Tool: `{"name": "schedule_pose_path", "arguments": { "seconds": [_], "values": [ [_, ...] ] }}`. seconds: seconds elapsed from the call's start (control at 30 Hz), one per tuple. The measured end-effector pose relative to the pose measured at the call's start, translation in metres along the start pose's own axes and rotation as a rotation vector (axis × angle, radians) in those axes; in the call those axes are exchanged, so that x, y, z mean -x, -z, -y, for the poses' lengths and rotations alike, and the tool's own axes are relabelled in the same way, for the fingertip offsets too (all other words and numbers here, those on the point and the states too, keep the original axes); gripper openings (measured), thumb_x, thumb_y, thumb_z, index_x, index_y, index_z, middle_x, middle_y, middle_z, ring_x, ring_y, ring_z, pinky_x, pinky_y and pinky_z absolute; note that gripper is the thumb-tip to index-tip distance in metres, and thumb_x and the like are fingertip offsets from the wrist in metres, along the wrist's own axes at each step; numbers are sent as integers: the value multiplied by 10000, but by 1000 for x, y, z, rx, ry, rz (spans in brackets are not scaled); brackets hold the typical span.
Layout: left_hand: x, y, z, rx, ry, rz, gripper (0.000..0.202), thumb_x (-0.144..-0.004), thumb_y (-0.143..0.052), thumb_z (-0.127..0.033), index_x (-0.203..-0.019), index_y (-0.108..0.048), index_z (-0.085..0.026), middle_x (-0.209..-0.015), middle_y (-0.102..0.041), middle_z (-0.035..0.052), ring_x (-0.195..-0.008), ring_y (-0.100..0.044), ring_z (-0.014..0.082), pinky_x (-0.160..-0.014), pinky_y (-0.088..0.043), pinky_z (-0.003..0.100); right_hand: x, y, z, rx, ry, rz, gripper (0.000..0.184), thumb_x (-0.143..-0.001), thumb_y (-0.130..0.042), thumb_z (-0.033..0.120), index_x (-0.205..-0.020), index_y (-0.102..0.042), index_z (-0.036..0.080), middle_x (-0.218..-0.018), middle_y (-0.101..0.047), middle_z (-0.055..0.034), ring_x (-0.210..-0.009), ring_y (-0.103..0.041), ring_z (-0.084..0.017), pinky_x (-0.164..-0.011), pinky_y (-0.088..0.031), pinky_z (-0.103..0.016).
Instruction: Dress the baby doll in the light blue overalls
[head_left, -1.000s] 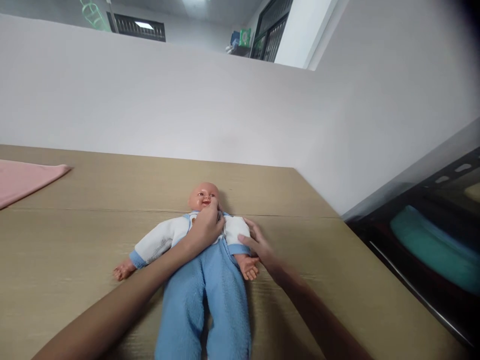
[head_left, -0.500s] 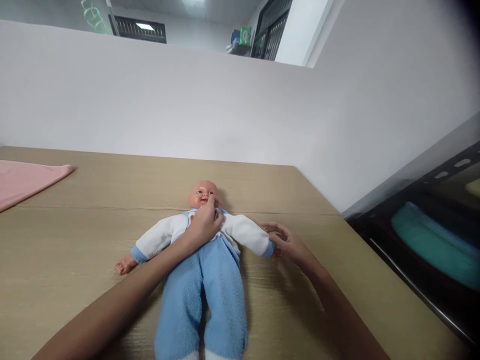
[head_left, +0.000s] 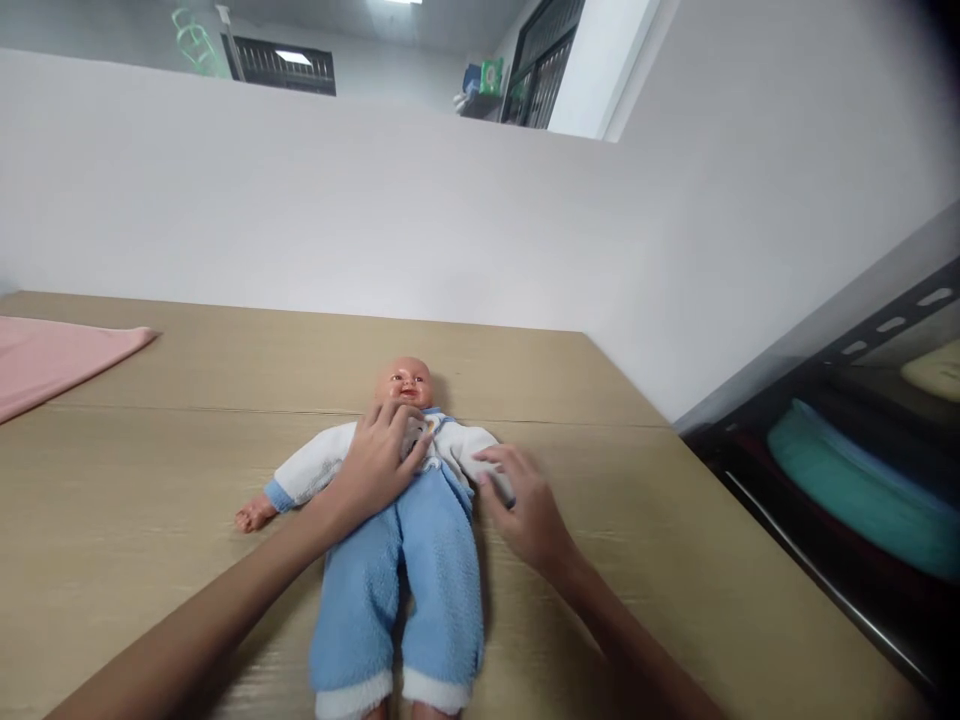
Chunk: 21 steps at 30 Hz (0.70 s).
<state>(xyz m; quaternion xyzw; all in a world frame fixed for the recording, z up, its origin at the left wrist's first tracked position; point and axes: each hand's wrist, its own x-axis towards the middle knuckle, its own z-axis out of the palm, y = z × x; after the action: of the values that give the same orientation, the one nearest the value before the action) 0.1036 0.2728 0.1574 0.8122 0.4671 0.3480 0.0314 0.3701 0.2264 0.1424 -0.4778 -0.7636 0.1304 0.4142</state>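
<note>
A baby doll [head_left: 439, 580] lies on its back on the tabletop, head away from me, dressed in a white-sleeved top and fuzzy blue overalls with white cuffs. My left hand [head_left: 379, 450] rests on the doll's chest below its chin, fingers spread over the bib and covering part of it. Over the doll's arm on the right side is my right hand [head_left: 525, 500], thumb and fingers apart around the white sleeve [head_left: 466, 440]; it hides the lower sleeve and the doll's hand there. The doll's other arm stretches out to the left, its bare hand [head_left: 256, 513] showing.
The wooden table [head_left: 150, 470] meets a white wall [head_left: 337, 220] at the back. A pink cloth [head_left: 60, 360] lies at the far left. Right of the table, a dark rack [head_left: 750, 470] holds folded teal fabric [head_left: 862, 500]. Above the wall is an opening into another room.
My left hand has shifted left and flattened across the doll's chest. My right hand has moved inward from the doll's hand up along its sleeve.
</note>
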Motion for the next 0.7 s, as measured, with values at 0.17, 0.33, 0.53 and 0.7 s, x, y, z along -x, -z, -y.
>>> {"name": "schedule_pose_path", "arguments": {
  "seconds": [0.17,0.33,0.53,0.7],
  "values": [
    [58,23,24,137,219,-85,249,-1168,-523,-437,-1253,-641,-236,-1264,-733,112,-1199,-665,345,-1089,-513,537,-11,-17,19,-220,-43,189,198,-1115,-621,403,-1000,-715,272,-1046,-756,-75,-1022,-706,-287,-980,-568,-446],
    [101,34,36,322,458,-17,377,-1141,-496,-568,-1250,-645,-239,-1210,-748,106,-1144,-690,343,-1046,-526,515,-23,-26,-1,-600,-238,226,520,-1122,-458,769,-1008,-653,300,-980,-748,-57,-950,-723,-285,-907,-624,-447],
    [108,36,37,542,535,103,427,-1141,-460,-651,-1136,-636,-263,-1184,-712,66,-1177,-631,322,-1117,-460,475,-17,-17,0,-427,-126,354,382,-1070,-694,653,-1016,-707,275,-1014,-679,-44,-944,-627,-251,-930,-540,-406],
    [109,27,54,743,636,63,399,-1106,-543,-659,-1006,-571,-274,-1015,-590,10,-991,-535,260,-920,-469,363,-12,-29,-13,-638,-281,315,428,-1031,-693,719,-995,-628,297,-979,-616,-15,-965,-600,-249,-943,-529,-391]
  ]
}}
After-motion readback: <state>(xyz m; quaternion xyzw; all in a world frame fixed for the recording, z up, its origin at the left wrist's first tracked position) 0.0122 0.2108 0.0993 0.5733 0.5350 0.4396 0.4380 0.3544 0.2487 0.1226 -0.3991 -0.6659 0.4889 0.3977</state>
